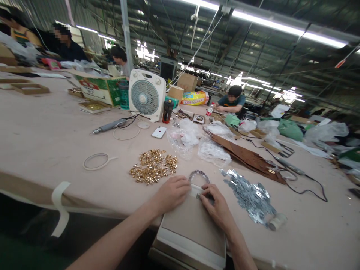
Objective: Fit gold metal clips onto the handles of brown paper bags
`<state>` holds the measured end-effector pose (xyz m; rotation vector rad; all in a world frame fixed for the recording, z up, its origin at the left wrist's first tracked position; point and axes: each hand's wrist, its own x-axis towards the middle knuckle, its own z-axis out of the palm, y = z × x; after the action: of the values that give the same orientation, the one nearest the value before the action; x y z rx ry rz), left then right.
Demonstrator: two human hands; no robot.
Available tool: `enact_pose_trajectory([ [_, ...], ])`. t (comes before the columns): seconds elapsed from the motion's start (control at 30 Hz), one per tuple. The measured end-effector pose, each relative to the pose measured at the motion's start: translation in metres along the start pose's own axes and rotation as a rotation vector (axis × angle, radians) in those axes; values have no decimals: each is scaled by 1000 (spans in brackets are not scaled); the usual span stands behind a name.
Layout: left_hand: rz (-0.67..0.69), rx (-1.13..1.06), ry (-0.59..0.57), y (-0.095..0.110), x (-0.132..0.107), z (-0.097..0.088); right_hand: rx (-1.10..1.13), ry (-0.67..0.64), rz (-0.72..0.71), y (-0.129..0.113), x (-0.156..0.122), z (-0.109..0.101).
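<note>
A beige bag (194,225) lies at the table's front edge, with a round wrapped handle (199,173) standing at its far end. My left hand (174,192) is closed over the bag's far left edge, beside the handle's base; its fingertips are partly hidden. Near the far right edge, my right hand (215,204) pinches a small metal plate (198,195) against the bag's pale strip. A pile of gold-coloured metal fasteners (153,167) lies beyond my left hand. To the right of my right hand spreads a heap of flat silver metal plates (249,195).
A small cylinder (278,221) lies beside the silver heap. Farther back are a tape roll (96,161), a phone (159,132), a corded tool (109,126), a white fan (146,95), plastic bags (184,138) and brown material (247,157). A person (232,101) sits across the table.
</note>
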<state>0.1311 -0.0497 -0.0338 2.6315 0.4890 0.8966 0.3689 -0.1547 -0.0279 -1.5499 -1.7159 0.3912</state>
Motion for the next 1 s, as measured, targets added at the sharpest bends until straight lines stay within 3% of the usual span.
enact_pose_trajectory([
  [0.13,-26,45,-97,18,6,11,14,10,-6,2,-1,0],
  [0.3,-176,83,-33,31,15,36,35,0,3,3,0,0],
  [0.4,-196,91,-11,31,17,44,27,-23,2,2,1,-1],
  [0.63,-216,115,17,31,15,42,-69,-83,-33,-2,3,-4],
  [1.0,-226,132,69,35,19,40,57,63,37,7,3,4],
])
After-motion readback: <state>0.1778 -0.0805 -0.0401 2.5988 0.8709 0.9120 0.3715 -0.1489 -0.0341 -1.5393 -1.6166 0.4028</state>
